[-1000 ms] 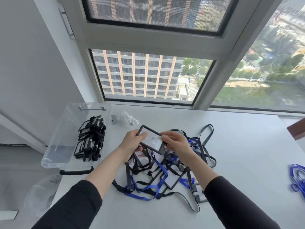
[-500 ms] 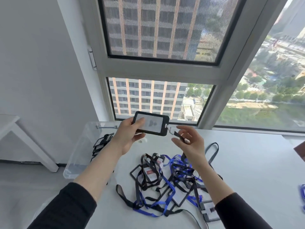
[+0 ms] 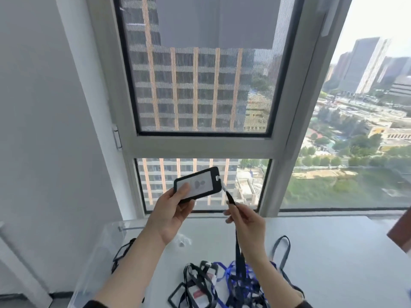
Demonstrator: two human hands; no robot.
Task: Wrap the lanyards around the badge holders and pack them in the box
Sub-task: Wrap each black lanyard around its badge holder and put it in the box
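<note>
My left hand grips a black-framed badge holder, raised high in front of the window. Its black lanyard runs from the holder's clip down through my right hand, which pinches the strap just below the clip. The strap hangs down into a tangled pile of black and blue lanyards and badge holders on the white table. A clear plastic box stands at the table's left edge, with wrapped black badge holders inside, mostly hidden by my left forearm.
The white table stretches to the right of the pile. A crumpled clear plastic bag lies behind my left wrist. A brown object shows at the right edge. The window frame stands directly behind the table.
Both hands have lifted the badge holder well above the table, pulling its lanyard taut out of the pile. My right hand now pinches the strap. The camera has tilted upward.
</note>
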